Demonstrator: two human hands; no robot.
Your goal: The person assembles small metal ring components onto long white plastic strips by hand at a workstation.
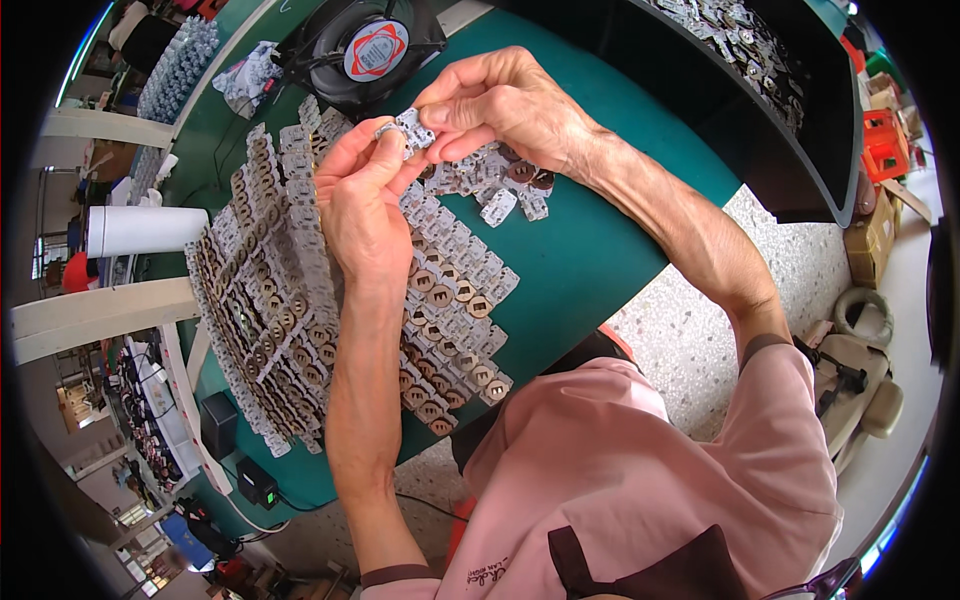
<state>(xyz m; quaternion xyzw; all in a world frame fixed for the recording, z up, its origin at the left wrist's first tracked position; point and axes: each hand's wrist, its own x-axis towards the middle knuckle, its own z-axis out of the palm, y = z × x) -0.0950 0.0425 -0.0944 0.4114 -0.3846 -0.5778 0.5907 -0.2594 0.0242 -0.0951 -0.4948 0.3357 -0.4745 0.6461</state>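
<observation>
Between my two hands is a small flat metal plate piece (412,132), pale grey with cut-outs. My left hand (362,205) pinches one end of it between thumb and fingers. On the other end, my right hand (505,108) is closed with thumb and fingertips. Below and beside the left forearm lie long overlapping rows of similar grey pieces (262,250), many with round brass-coloured discs on them. A loose heap of such pieces (500,206) lies under the right wrist.
The green tabletop (565,265) carries a black fan (345,75) at the back. A black bin (805,190) of loose metal pieces stands at the far right. At left are a white cylinder (140,232) and a black adapter (258,484) with a cable.
</observation>
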